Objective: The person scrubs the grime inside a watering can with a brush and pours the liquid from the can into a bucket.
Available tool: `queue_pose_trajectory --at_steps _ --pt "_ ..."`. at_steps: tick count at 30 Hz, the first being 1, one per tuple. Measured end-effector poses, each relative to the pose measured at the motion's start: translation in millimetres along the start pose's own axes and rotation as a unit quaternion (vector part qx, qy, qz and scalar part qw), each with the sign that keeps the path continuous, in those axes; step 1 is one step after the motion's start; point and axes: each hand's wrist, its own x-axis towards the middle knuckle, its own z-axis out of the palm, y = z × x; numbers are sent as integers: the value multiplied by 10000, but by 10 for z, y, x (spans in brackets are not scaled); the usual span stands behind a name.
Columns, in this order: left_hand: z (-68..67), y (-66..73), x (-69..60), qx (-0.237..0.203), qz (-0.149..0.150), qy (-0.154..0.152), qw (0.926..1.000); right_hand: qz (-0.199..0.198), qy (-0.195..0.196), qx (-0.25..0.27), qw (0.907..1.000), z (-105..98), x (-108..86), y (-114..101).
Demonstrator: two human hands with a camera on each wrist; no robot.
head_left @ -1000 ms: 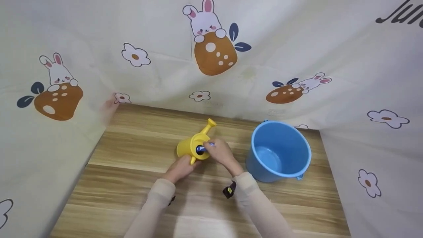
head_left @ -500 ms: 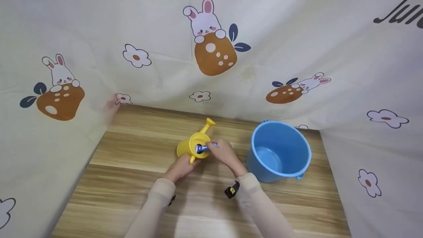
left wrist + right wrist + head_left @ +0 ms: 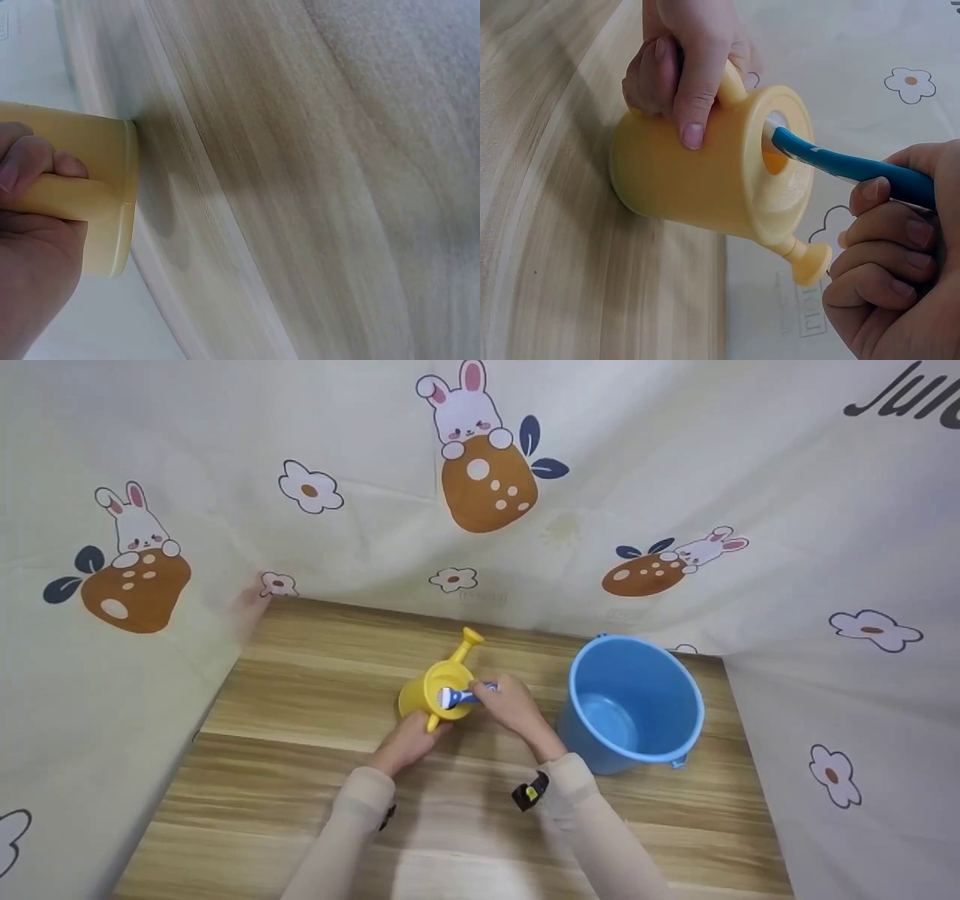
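The left hand (image 3: 410,742) grips the handle of a yellow watering can (image 3: 414,695); in the left wrist view its fingers wrap round that handle. The right hand (image 3: 511,706) holds a blue and white brush-like tool (image 3: 463,697) by its handle, curled fingers round it. In the right wrist view the tool (image 3: 840,163) slants to the opening in the top of the can (image 3: 682,176), its pale head at the opening and partly hidden by the rim. The can's spout (image 3: 466,643) points away from the person.
A blue bucket (image 3: 574,727) stands on the wood-patterned surface (image 3: 300,690), right of the right hand. Pale cloth walls (image 3: 375,532) printed with rabbits and flowers rise at the back and both sides. A dark wrist device (image 3: 530,793) hangs at the right cuff.
The right hand has moved slightly right and drawn the tool partly out of the can's opening, so more of its head shows. The left hand keeps its grip on the can, which has shifted slightly left.
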Motion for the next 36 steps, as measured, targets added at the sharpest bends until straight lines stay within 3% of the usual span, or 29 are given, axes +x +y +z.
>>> queue_pose_trajectory --at_steps 10,20,25,36 --pt "6 -2 -28 -152 -31 -123 9998 135 163 26 9998 129 34 -37" --pt "23 29 -36 92 -76 -218 9997 376 133 80 9992 264 86 23" --pt "24 39 -30 111 -126 -187 9997 310 88 63 9995 248 84 22" --pt "24 33 -26 401 74 -129 9991 335 191 243 9990 146 17 38"
